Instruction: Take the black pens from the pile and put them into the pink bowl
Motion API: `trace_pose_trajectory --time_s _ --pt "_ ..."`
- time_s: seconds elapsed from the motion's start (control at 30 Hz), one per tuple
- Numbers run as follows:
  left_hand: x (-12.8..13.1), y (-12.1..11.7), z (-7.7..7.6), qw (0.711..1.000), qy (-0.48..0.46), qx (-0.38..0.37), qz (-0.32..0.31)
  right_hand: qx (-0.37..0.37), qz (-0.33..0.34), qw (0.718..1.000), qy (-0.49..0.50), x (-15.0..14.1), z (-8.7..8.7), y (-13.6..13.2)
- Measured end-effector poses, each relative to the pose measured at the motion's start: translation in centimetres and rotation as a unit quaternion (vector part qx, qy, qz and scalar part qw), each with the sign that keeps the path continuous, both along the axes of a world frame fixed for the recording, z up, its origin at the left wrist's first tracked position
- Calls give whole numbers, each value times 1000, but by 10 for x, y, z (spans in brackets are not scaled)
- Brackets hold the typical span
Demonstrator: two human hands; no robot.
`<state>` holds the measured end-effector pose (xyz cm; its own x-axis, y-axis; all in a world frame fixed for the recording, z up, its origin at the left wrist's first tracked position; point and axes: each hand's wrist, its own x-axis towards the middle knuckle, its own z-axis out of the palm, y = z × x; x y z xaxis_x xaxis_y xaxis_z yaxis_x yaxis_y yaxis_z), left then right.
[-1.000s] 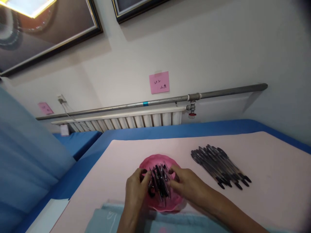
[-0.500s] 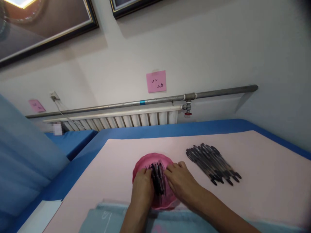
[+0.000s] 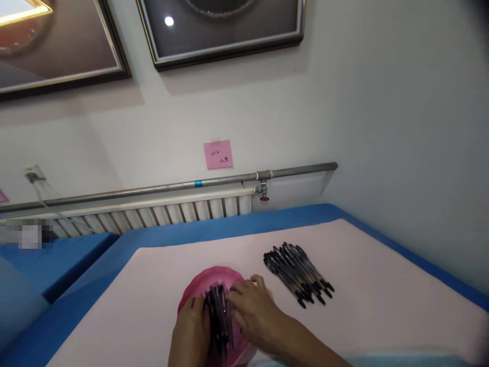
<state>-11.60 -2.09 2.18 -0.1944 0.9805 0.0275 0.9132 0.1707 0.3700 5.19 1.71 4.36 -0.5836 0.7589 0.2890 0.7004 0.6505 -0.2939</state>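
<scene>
Two bare hands work over a pink bowl, pressing in from opposite sides of a bunch of dark and clear pens inside it. A second ago those pens fan loosely and the fingers stand wider; now they lie closer together, nearly side by side, which suggests the handful is getting neater. The wearer's view has also swung up and to the right, so the bowl's near rim slips out of sight.

The left hand curls against the pens' left side, and the right hand bends its fingers along their right. The hands stay apart, pens between them; I cannot tell whether either truly grips.

Just right of the bowl, a flat row of black-capped pens lies slanted, unchanged. The pale pink cover gives open room left of the bowl and more beyond the row. A blue border marks the far edge, with a white radiator behind.
</scene>
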Motion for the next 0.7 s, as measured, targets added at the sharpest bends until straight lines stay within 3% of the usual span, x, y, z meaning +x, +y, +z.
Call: trace_pose_trajectory --time_s 0.07,0.13,0.3,0.5,0.7 --pt "-2 0 -4 1000 4 15 18 28 -24 999 5 14 5 9" --pt "0 2 -6 999 14 29 15 64 -93 994 -2 35 6 20" --pt "25 15 -1 996 54 21 -72 74 -216 973 -34 87 -10 37" --pt "51 17 4 990 100 -52 -89 58 -222 971 -71 92 -25 40" --pt "54 13 14 995 75 1 -63 33 -221 971 -84 85 -22 36"
